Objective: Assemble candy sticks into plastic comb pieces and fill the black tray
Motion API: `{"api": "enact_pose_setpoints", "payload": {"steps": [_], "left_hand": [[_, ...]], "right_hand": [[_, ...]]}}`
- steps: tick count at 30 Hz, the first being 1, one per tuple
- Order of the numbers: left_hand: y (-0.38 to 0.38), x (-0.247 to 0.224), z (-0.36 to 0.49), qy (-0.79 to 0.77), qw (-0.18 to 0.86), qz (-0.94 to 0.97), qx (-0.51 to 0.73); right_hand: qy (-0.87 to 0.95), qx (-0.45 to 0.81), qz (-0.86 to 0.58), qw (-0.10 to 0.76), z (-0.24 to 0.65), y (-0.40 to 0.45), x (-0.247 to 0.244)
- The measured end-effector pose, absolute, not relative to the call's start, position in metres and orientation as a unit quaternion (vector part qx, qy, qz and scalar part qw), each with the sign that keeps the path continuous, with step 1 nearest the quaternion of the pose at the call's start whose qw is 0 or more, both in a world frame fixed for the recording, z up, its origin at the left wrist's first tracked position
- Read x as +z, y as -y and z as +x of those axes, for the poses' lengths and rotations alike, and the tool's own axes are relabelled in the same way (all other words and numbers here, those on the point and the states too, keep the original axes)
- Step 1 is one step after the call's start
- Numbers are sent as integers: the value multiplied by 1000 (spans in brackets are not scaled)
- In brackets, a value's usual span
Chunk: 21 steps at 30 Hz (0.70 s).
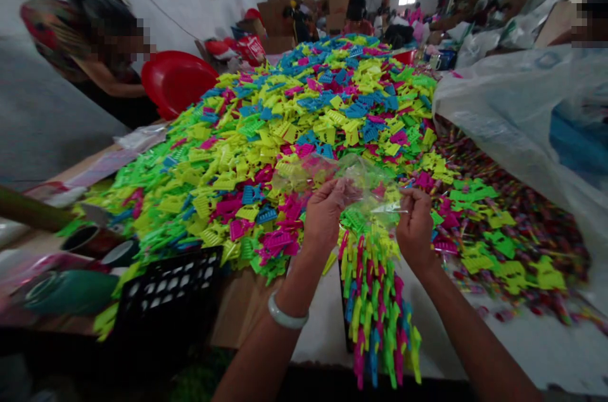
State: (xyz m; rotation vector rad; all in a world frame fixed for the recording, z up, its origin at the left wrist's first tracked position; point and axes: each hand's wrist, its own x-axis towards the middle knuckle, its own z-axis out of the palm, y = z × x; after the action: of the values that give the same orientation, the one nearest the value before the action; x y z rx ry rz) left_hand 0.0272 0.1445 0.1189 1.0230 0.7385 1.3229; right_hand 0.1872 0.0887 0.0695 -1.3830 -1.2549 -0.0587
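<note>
My left hand point(327, 209), with a pale bangle point(287, 313) on its wrist, pinches a clear plastic bag point(354, 177). Opposite it, my right hand point(415, 218) has its fingers closed on the right end of the same clear film. The bag is stretched between both hands above the table; whether anything is in it I cannot tell. Below and between my forearms stand rows of plastic pieces point(375, 307) in yellow, green, pink and blue, packed upright in a dark holder. Just beyond my hands rises a big heap of similar bright plastic pieces point(304, 117).
A black perforated crate point(171, 282) stands at the left near edge, beside a green bottle-like container point(71, 291). Many small multicoloured items point(513, 212) lie on the right under white plastic sheeting point(503, 92). A person point(104, 54) at the left is by a red basin point(178, 82).
</note>
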Motion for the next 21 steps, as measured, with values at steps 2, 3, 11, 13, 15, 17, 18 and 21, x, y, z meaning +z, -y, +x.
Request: {"api": "enact_pose_setpoints", "payload": {"steps": [2, 3, 11, 13, 15, 17, 18, 21], "left_hand": [[-145, 118, 30, -308, 641, 368, 599], [-144, 116, 32, -318, 632, 366, 605], [-152, 103, 30, -363, 326, 728, 482], [-164, 98, 19, -356, 246, 771, 468], [-175, 89, 7, -347, 206, 797, 449], [-180, 76, -4, -342, 206, 824, 401], [-180, 68, -9, -345, 219, 836, 366], [-163, 50, -18, -368, 259, 846, 288]], "right_hand": [[563, -31, -599, 569, 186, -90, 58], [577, -32, -598, 555, 185, -91, 55], [609, -29, -590, 529, 185, -133, 73], [594, -70, -585, 548, 196, -144, 68], [599, -111, -581, 539, 207, -149, 53], [638, -91, -579, 500, 214, -145, 32], [660, -62, -577, 477, 215, -138, 21], [685, 53, -580, 437, 213, -109, -3]]}}
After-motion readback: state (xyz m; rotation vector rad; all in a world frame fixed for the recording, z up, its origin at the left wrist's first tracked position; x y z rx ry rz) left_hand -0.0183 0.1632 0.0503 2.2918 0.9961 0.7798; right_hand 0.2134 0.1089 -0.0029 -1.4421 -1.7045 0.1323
